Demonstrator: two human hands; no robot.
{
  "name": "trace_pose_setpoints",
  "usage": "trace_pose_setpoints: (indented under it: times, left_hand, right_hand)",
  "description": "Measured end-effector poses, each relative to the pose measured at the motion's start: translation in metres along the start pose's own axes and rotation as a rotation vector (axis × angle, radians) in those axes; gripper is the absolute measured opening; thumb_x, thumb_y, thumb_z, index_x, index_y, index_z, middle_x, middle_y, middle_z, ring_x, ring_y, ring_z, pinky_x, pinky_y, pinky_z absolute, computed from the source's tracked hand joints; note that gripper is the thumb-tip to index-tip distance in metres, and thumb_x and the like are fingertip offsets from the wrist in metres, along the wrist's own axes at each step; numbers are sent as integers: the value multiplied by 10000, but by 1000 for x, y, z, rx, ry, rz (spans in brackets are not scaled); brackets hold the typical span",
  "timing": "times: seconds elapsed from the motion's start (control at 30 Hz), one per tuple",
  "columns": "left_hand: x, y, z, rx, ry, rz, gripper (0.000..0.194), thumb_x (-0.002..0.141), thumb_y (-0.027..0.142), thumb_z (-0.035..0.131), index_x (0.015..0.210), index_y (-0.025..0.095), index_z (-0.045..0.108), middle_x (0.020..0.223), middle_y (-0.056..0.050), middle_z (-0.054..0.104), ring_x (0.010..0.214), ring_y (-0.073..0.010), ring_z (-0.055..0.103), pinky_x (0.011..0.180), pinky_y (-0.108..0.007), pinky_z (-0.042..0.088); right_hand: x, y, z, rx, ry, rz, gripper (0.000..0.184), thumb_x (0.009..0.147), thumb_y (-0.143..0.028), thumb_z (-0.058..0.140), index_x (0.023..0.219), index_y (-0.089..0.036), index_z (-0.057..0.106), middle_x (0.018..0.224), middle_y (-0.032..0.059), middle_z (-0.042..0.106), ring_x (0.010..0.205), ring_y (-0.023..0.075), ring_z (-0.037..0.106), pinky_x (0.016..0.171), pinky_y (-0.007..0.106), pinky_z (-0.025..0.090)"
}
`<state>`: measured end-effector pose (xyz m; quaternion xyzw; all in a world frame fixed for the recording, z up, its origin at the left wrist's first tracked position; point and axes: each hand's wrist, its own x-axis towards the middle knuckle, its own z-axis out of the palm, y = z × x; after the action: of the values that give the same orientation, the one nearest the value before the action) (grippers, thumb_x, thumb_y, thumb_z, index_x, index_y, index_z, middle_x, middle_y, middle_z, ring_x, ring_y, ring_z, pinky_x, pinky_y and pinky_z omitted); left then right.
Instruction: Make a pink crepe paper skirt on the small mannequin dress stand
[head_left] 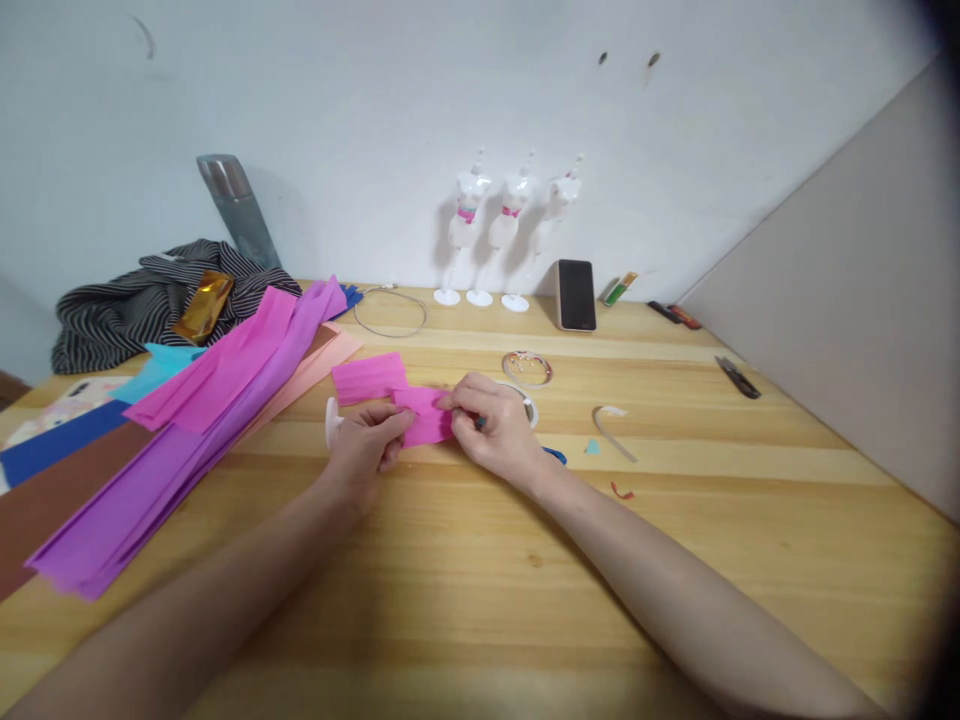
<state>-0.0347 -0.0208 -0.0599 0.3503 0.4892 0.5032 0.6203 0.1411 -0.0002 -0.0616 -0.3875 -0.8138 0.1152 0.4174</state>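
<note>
Stretched between my two hands is a small piece of pink crepe paper (426, 420), just above the wooden table. My left hand (369, 440) pinches its left edge between thumb and fingers. At the right edge, my right hand (491, 420) pinches the paper with curled fingers. Another pink crepe paper piece (367, 377) lies flat behind my left hand. A white round base (332, 422) shows beside the left hand, the rest of it hidden. Partly covered by my right hand is a roll of tape (531, 408), with a blue-handled tool (555, 455) close by.
Purple crepe paper strips (172, 480) and other coloured sheets spread across the left, before a striped cloth (112, 310) and a bottle (240, 210). Several small white mannequins (466, 225) stand by the wall, near a phone (576, 295). Snips (738, 378) lie far right.
</note>
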Motion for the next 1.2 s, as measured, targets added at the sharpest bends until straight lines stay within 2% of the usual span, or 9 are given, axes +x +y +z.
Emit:
trace_pose_setpoints:
  times: [0.3,0.43,0.53,0.73,0.93,1.2]
  left_hand:
    - [0,0,0,15,-4,1,286,557,338,793,560,153,574,365,82,414,327,-25,295,352,-183,133]
    - [0,0,0,82,3,39,296,577,350,778,530,155,560,354,80,394,338,-24,272,374,-197,127]
    - [0,0,-1,140,0,76,305,617,350,754,510,155,546,369,70,403,363,-24,274,400,-206,135]
    - [1,-1,-4,213,-10,82,305,637,375,737,516,163,555,374,65,404,371,-33,269,422,-219,133]
    - [0,0,-2,154,-28,77,329,623,363,744,491,165,516,367,69,397,364,-30,269,409,-216,131]
    - [1,1,-3,101,-76,70,329,626,374,758,512,157,540,388,61,406,370,-32,287,396,-213,132]
  right_hand:
    - [1,-3,-1,17,0,-95,305,738,-42,459,864,-152,714,775,60,612,652,144,574,590,255,445]
    - [3,-13,3,53,-6,-35,207,817,-115,512,890,-175,696,779,48,613,687,147,579,631,264,453]
    - [5,-19,8,33,-17,16,130,848,-160,547,819,-178,673,743,34,588,671,145,559,622,264,433]
    - [8,-22,11,59,5,92,171,826,-120,544,674,-184,588,654,4,534,611,133,506,587,259,390]
    - [6,-23,11,60,-3,70,107,804,-119,555,731,-181,604,675,9,540,625,140,513,587,262,396]
    - [4,-20,14,40,8,53,124,825,-110,536,773,-178,626,714,28,571,657,151,538,610,267,424]
